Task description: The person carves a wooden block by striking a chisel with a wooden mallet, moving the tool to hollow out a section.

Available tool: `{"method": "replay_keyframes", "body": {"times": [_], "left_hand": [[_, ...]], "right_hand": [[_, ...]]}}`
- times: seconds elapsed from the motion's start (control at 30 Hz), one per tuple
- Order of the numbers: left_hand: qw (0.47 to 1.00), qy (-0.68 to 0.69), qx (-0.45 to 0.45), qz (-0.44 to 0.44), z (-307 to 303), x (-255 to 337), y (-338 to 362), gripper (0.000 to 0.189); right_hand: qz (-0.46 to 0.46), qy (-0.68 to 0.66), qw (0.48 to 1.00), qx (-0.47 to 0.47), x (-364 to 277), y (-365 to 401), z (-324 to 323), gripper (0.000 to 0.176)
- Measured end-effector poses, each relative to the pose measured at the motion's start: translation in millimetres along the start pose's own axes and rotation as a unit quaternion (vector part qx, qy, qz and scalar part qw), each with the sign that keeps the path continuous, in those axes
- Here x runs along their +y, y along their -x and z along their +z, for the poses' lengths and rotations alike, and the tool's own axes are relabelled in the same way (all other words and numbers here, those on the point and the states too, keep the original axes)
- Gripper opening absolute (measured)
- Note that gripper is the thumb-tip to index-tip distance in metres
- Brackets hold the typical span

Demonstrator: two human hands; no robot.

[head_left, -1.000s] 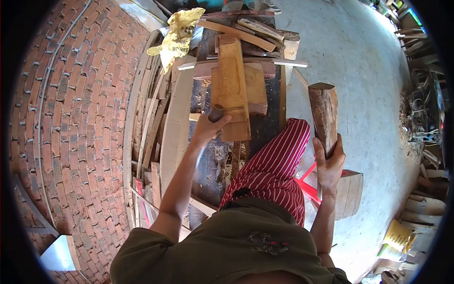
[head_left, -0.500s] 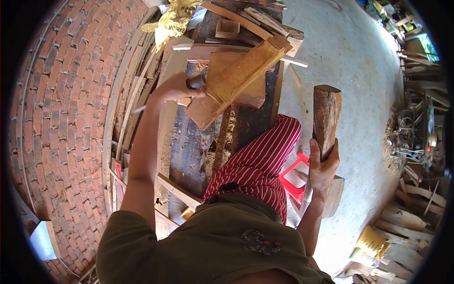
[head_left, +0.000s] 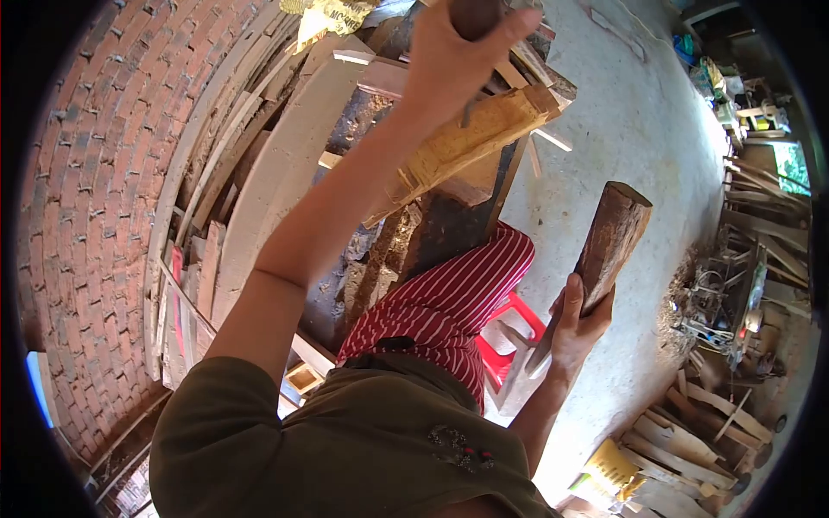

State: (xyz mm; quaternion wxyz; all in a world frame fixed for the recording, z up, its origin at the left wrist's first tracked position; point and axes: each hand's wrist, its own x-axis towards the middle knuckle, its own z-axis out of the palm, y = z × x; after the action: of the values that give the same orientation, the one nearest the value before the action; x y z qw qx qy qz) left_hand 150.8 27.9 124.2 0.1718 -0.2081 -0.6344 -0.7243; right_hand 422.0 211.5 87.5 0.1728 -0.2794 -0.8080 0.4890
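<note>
- The fingers of your left hand (head_left: 453,69) curl round a dark, round-ended handle (head_left: 477,17), above the far part of the desk (head_left: 453,242).
- Your right hand's (head_left: 577,332) fingers are clamped on a thick wooden club (head_left: 615,246), beyond the desk's right edge.
- Below your left hand, the hollowed block (head_left: 488,129) lies slantwise, its far end by that edge.
- Open floor (head_left: 639,112) lies right; planks (head_left: 220,177) crowd the left.
</note>
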Motion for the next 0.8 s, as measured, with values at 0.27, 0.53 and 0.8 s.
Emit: {"method": "replay_keyframes", "body": {"times": [0.27,0.53,0.8], "left_hand": [[0.997,0.019,0.027,-0.068,21.3,-29.4,32.6,0.027],[0.988,0.100,0.080,-0.086,23.0,-15.5,18.5,0.034],[0.990,0.028,0.137,-0.012,48.7,-15.3,40.0,0.038]], "right_hand": [[0.023,0.023,0.999,-0.013,0.2,-3.0,4.9,0.055],[0.025,0.017,0.998,-0.046,-4.9,-8.7,16.0,0.052],[-0.099,-0.045,0.993,-0.034,-56.2,-41.4,22.7,0.053]]}}
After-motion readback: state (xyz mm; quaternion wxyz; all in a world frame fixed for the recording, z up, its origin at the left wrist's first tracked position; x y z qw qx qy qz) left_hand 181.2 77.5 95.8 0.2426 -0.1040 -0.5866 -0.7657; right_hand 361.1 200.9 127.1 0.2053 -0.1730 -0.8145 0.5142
